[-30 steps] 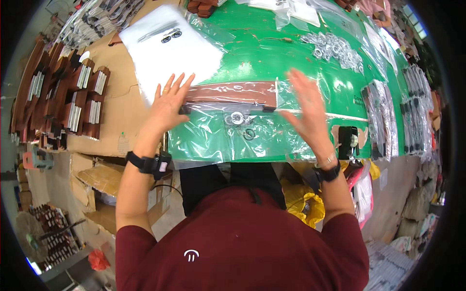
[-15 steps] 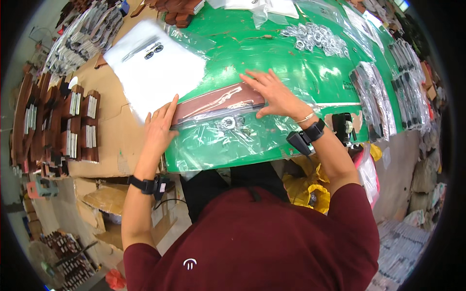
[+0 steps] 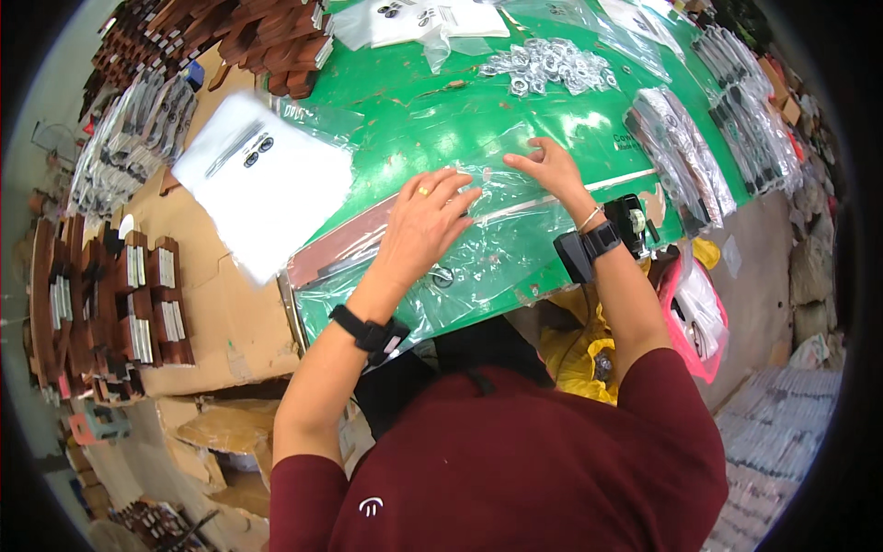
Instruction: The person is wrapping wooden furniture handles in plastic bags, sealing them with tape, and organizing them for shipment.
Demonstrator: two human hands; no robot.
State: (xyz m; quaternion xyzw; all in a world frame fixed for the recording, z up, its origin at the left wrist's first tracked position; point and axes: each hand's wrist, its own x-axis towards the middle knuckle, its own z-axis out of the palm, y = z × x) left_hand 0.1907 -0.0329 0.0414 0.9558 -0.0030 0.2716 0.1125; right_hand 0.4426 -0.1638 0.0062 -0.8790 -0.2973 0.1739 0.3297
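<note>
A flat brown strip [image 3: 342, 245] lies slantwise on the green table, with a clear plastic bag [image 3: 497, 241] around it and spreading toward the near edge. Inside or under the film, a small round ring-like part [image 3: 443, 277] shows next to my left wrist. My left hand [image 3: 425, 219] rests on the bag and hides the strip's right end; its fingers are stretched out. At the bag's far right, my right hand [image 3: 554, 171] has thumb and forefinger apart, and I see nothing held between them.
Left of the strip lies a stack of white printed bags [image 3: 267, 184]. Small bagged rings [image 3: 552, 66] are heaped at the back. Bagged pieces [image 3: 681, 152] and a black tape dispenser [image 3: 633, 223] lie right. Brown wooden blocks [image 3: 138, 304] stand on cardboard at left.
My left hand has moved right from the strip's left end along the bag. My right hand has left the strip's right end and shifted slightly right. The view has turned a little.
</note>
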